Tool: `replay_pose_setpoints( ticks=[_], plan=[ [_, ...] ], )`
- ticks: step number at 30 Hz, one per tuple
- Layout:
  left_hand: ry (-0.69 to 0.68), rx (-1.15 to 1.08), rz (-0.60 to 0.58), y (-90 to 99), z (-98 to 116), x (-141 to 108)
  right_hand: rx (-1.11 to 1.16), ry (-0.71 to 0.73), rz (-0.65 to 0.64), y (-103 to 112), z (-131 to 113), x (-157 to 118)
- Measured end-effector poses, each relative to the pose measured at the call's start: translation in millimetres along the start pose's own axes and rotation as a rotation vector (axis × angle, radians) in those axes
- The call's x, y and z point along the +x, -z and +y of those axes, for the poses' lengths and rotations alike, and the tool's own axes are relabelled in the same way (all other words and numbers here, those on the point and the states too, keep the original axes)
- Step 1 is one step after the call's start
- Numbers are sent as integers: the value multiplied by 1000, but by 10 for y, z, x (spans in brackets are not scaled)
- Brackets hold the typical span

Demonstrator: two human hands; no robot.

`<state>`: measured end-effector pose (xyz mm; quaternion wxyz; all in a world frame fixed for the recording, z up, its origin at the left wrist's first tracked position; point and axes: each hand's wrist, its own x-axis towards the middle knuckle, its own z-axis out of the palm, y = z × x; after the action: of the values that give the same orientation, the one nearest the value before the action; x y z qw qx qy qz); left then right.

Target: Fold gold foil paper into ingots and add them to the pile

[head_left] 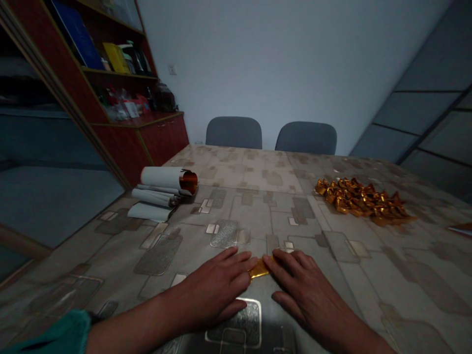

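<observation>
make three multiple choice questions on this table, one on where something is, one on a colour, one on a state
1. Where is the pile of gold-wrapped pieces?
A. Under the left hand
B. On the right side of the tabletop
C. On a chair

2. What colour are the two chair backs?
A. Red
B. Yellow
C. Grey-blue

3. What state is the gold foil strip in, between the left hand and right hand?
A. Flat on the table
B. Lifted in the air
C. Rolled up

Answers:
1. B, it lies right of the hands, apart from them.
2. C, both backs show grey-blue beyond the table.
3. A, it lies on the tabletop between the fingertips of both hands.
</observation>
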<state>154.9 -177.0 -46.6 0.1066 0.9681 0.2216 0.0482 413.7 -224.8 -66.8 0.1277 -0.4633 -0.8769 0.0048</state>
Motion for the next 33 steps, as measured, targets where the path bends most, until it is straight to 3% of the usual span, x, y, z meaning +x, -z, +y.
replay_pose_setpoints(
  ticks=[7,15,21,33],
  plan=[
    [-10,-25,4,-135,-46,-46,-146,81,133,-62,-51,-37],
    [-6,-93,18,-196,-76,-52,-122,34,116,-73,-90,-73],
    [3,-91,-55,-110,-58,-52,12,125,105,-178,-122,-94],
    [-12,-108,-48,-126,-142,-89,-130,173,32,-135,-15,-215]
  ],
)
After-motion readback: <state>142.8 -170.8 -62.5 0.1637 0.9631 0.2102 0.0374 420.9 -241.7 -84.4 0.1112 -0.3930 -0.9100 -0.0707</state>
